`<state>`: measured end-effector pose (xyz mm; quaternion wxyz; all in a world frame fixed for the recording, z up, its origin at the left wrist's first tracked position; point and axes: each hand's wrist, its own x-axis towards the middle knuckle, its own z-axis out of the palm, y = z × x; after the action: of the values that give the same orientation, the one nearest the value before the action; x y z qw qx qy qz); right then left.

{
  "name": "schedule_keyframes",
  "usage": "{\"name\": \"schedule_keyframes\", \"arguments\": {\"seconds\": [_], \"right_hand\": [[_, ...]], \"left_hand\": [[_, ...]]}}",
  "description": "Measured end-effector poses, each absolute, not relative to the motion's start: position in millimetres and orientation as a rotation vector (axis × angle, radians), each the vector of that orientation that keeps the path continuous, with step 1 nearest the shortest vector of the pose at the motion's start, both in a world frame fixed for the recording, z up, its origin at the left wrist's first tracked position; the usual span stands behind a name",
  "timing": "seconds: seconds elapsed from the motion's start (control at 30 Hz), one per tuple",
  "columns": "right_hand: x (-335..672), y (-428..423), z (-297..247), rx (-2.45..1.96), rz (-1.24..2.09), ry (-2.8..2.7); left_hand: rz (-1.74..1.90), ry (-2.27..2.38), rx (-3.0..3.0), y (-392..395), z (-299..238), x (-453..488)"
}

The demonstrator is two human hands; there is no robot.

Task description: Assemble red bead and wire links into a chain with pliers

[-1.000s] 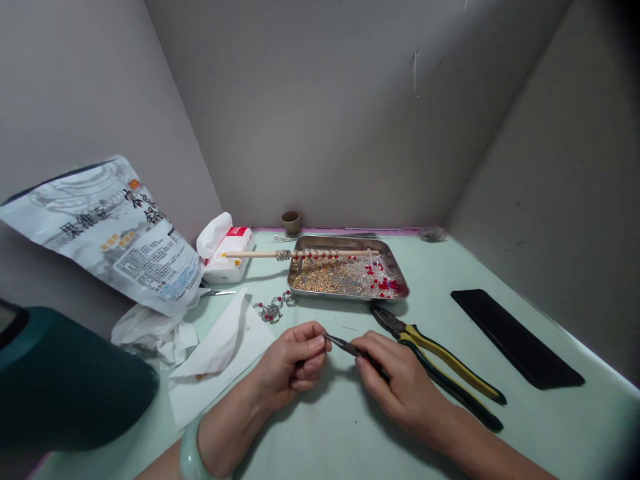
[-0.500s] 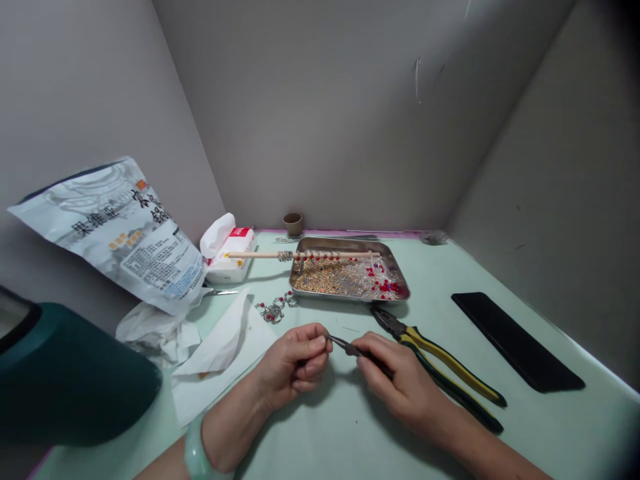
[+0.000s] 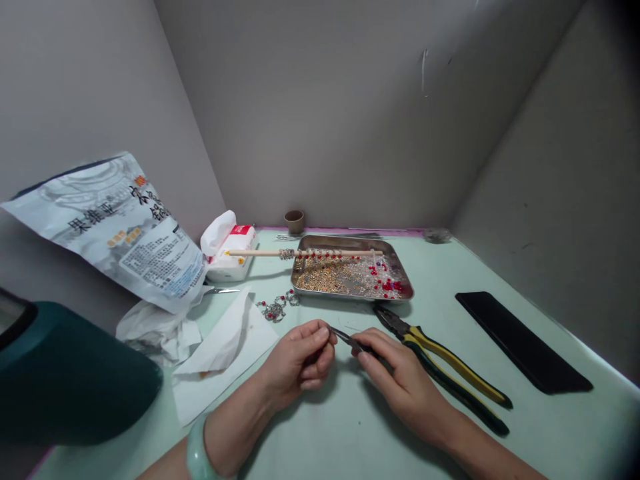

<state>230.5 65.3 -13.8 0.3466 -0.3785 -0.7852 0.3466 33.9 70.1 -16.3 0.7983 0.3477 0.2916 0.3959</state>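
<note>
My right hand (image 3: pixel 395 373) is closed around a pair of slim dark needle-nose pliers (image 3: pixel 345 337), their tips pointing left. Those tips meet the pinched thumb and forefinger of my left hand (image 3: pixel 304 360). Whatever the left fingers pinch is too small to make out. Beyond the hands stands a metal tray (image 3: pixel 320 294) with gold, clear and red beads. A wooden stick (image 3: pixel 260 253) strung with wire loops and red beads lies across it. A beaded wire chain (image 3: pixel 274 311) rests left of the tray.
Large yellow-green pliers (image 3: pixel 450 363) lie right of my right hand, with a black flat strip (image 3: pixel 523 341) beyond. At left stand a green bottle (image 3: pixel 80 373), a white pouch (image 3: pixel 135 233), a tissue pack (image 3: pixel 233 260) and folded paper (image 3: pixel 220 367). A brown cup (image 3: pixel 294 222) stands at the back.
The camera view has shifted slightly. My hands stay together, with the plier tips still at my left fingertips; the pliers and left fingers have turned a little.
</note>
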Motion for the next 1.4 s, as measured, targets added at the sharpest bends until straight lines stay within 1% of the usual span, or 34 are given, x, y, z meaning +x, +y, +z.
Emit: {"name": "schedule_keyframes", "arguments": {"seconds": [0.43, 0.67, 0.87, 1.13, 1.4], "right_hand": [[233.7, 64.0, -15.0, -0.996, 0.68, -2.139], [231.4, 65.7, -13.4, -1.058, 0.745, -2.088], [228.3, 64.5, -12.0, -1.126, 0.977, -1.992], [229.6, 65.0, -11.1, -1.122, 0.861, -1.97], [232.4, 66.9, -11.5, -1.108, 0.992, -1.975]], "left_hand": [[0.817, 0.667, 0.752, 70.2, -17.7, 35.2], [0.793, 0.712, 0.78, 67.6, -16.2, 35.9], [0.843, 0.723, 0.811, 65.8, -16.0, 37.6], [0.824, 0.695, 0.772, 67.6, -13.0, 37.0], [0.914, 0.806, 0.851, 68.1, -12.4, 39.4]]}}
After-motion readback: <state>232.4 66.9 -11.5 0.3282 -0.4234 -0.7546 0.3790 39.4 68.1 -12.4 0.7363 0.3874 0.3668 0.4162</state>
